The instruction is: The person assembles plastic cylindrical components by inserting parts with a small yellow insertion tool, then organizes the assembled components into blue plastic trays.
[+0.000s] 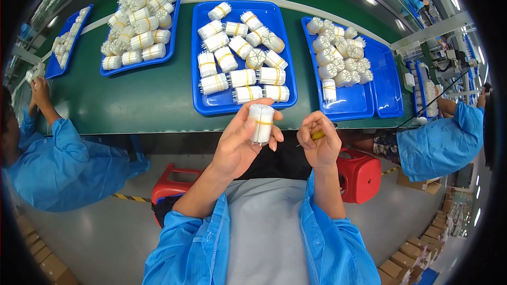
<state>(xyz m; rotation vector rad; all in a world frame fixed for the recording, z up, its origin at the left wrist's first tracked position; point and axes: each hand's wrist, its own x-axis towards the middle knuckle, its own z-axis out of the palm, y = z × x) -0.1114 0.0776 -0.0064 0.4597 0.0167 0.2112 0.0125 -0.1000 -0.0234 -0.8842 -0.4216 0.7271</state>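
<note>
My left hand [232, 145] holds up a white cylindrical bundle [261, 124] with a yellow band around its middle and thin pins at its lower end. The fingers wrap round its sides. To the right and apart from it, my right hand [322, 140] is closed on a small yellow-handled tool [318, 135]. A thin dark tip pokes out beside the fingers; its exact kind is hidden. Just beyond my hands lies a blue tray [198, 108] of similar banded white bundles, some on their sides and a few on end.
More blue trays of white bundles stand on the green table [153, 111], two to the left and one [346, 111] to the right, beside another blue tray [388, 89]. Co-workers in blue sit either side. Red stools [362, 179] stand behind the table edge near me.
</note>
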